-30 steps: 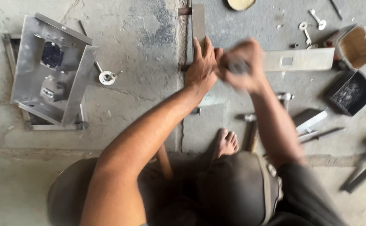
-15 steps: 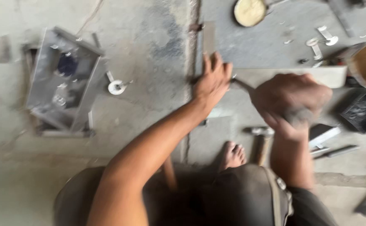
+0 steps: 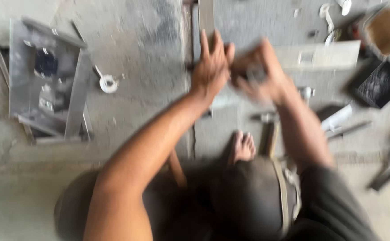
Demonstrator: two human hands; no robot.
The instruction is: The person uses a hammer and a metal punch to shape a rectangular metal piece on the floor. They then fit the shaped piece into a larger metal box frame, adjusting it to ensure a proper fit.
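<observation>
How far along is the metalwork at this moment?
Done: a boxy metal frame sits assembled, aside on the floor. In hand: left hand steadies a flat metal strip; right hand grips something too blurred to name. Left: the hammer and loose fittings lie unused.

Single head camera, looking steeply down at concrete floor (image 3: pixel 137 40), close over arms; frame motion-blurred.

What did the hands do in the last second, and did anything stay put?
The right hand swung out to the right, then came back beside the left hand, closed on something too blurred to name. The left hand stayed flat on the metal strip. The hammer lies unmoved.
</observation>
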